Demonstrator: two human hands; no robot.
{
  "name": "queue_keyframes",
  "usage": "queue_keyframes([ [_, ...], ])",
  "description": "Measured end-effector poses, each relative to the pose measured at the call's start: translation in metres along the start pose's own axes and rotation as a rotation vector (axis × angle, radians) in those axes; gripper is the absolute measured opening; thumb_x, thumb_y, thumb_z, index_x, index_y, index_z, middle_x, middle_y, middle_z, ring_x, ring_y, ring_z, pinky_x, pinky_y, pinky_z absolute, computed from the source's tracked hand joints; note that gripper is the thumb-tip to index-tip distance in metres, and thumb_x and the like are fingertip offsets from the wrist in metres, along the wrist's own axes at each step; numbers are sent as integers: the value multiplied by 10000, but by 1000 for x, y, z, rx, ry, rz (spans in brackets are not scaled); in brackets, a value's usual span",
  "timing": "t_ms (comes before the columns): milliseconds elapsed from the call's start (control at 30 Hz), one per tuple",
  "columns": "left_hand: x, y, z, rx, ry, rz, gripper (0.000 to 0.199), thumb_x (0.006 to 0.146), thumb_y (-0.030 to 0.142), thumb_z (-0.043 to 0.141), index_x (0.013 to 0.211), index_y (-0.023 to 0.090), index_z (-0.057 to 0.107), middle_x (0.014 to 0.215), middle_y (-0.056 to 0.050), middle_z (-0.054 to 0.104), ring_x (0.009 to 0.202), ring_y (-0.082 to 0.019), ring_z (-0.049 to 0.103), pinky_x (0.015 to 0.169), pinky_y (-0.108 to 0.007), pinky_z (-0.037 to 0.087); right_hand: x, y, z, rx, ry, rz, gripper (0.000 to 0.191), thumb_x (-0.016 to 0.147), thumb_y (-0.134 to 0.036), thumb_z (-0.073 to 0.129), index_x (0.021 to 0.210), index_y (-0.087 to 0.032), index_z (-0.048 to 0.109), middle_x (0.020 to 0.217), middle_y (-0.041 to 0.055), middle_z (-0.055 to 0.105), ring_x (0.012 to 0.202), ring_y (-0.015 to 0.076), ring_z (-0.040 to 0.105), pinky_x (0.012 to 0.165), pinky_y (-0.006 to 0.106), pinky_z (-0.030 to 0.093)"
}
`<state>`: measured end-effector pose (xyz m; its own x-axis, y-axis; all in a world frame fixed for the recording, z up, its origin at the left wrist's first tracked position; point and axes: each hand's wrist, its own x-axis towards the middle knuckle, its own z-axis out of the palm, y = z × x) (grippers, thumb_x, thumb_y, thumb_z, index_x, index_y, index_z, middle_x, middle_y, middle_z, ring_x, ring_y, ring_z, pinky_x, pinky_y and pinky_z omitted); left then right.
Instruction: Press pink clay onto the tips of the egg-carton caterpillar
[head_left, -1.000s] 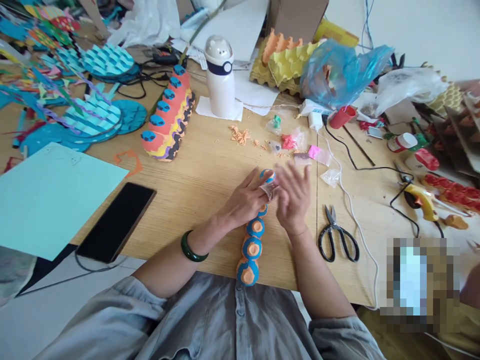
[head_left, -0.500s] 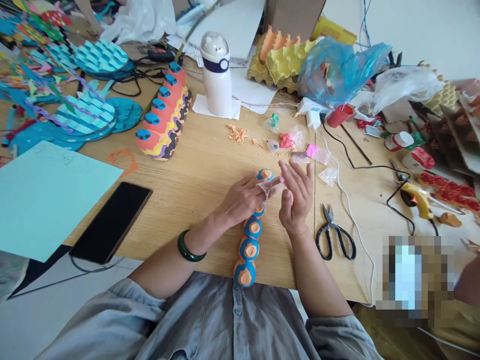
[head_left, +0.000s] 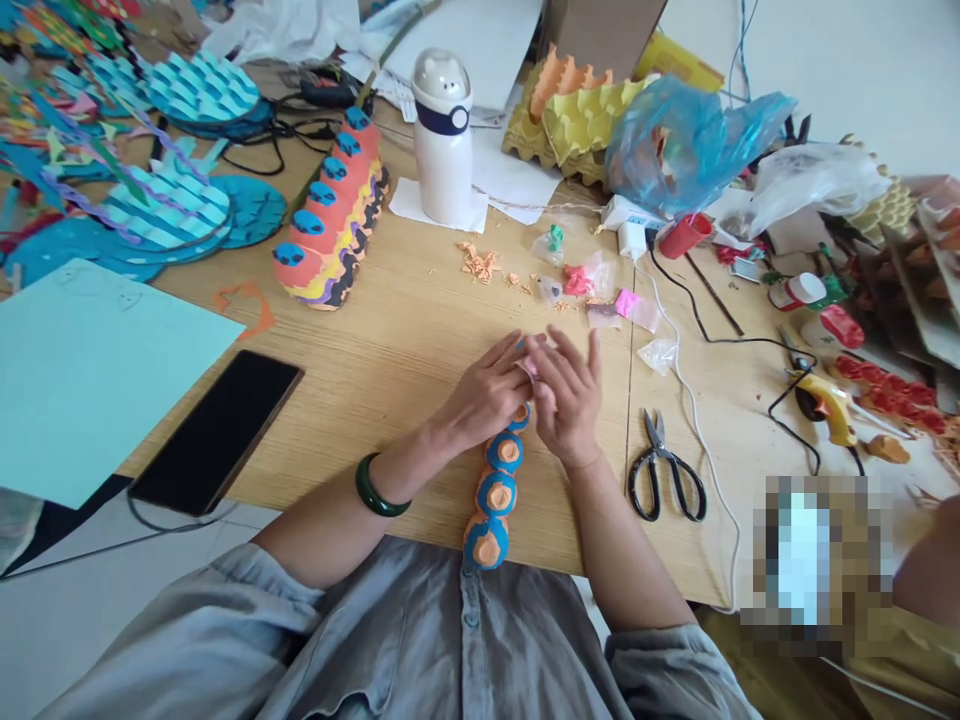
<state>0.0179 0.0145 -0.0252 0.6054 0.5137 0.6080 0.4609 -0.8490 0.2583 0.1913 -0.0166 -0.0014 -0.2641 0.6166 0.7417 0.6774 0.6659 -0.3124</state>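
Note:
My left hand (head_left: 487, 398), with a dark green bangle on its wrist, is closed on a small clear plastic bag (head_left: 527, 368) that shows something pink, perhaps clay. My right hand (head_left: 568, 400) meets it from the right, thumb and forefinger at the bag and the other fingers stretched out. Below both hands, a row of blue domes (head_left: 498, 494) topped with orange clay discs runs toward my body; its far end is partly hidden by my hands. Scissors (head_left: 656, 465) with black handles lie open to the right of my right forearm.
A black phone (head_left: 217, 430) and light-blue sheet (head_left: 112, 370) lie left. Farther back stand a painted orange egg-carton piece (head_left: 330, 210) and a white bottle (head_left: 444, 150). Clay packets (head_left: 577, 280) and orange crumbs (head_left: 480, 262) lie ahead. A yellow glue gun (head_left: 829, 405) and cables are right.
My right hand has moved left against my left hand. The plastic bag, stretched between them before, is now bunched and mostly covered by fingers. The view has shifted slightly.

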Motion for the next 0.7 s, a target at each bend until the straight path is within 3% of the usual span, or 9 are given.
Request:
queue_keyframes([
  [67, 0, -1, 0, -9, 11, -33, 320, 1049, 182, 532, 1309, 150, 715, 1350, -138, 762, 1467, -276, 593, 1307, -544, 418, -1, 3, 4, -6, -80, 10, 497, 1084, -290, 436, 1570, -313, 535, 1441, 58, 738, 1456, 303, 613, 1339, 692, 228],
  [200, 1, -1, -1, -69, 14, 14, 362, 995, 113, 552, 1308, 182, 719, 1371, -113, 755, 1486, -276, 574, 1258, -523, 491, 2, 0, 1, 81, 46, 88, 466, 1058, -275, 507, 1516, -312, 585, 1354, 57, 785, 1396, 285, 661, 1308, 678, 322],
  [333, 2, 0, -1, -189, 11, -21, 356, 976, 109, 554, 1278, 174, 731, 1359, -120, 762, 1438, -262, 622, 1242, -516, 511, 5, -9, -3, 167, 33, 129, 355, 1056, -279, 539, 1365, -321, 709, 1247, 37, 825, 1283, 277, 734, 1304, 658, 349],
  [400, 2, 1, -3, -265, 25, -69, 367, 1007, 116, 515, 1291, 190, 735, 1428, -115, 727, 1469, -255, 593, 1239, -513, 513, 4, -10, -2, 241, 146, 224, 332, 1075, -276, 516, 1323, -311, 733, 1193, 37, 838, 1200, 261, 773, 1275, 641, 404],
  [467, 4, 3, -6, -370, 26, -123, 415, 1041, 114, 447, 1325, 215, 732, 1535, -96, 649, 1507, -233, 550, 1233, -477, 520, 1, -4, 1, 342, 330, 409, 348, 1100, -308, 467, 1326, -291, 732, 1159, 50, 842, 1171, 254, 783, 1206, 609, 493],
  [567, 6, 7, -12, -522, 24, -199, 447, 1066, 130, 397, 1339, 222, 738, 1586, -82, 596, 1480, -199, 578, 1212, -392, 535, -5, 12, 5, 515, 471, 617, 452, 1127, -402, 360, 1352, -239, 717, 1209, 100, 824, 1199, 269, 775, 1101, 567, 580],
  [700, 6, 10, -13, -644, 28, -257, 439, 1071, 174, 407, 1355, 230, 738, 1582, -70, 603, 1460, -204, 599, 1222, -394, 522, -8, 20, 5, 534, 434, 587, 552, 1135, -443, 245, 1445, -237, 653, 1402, 133, 743, 1266, 280, 745, 1088, 565, 588],
])
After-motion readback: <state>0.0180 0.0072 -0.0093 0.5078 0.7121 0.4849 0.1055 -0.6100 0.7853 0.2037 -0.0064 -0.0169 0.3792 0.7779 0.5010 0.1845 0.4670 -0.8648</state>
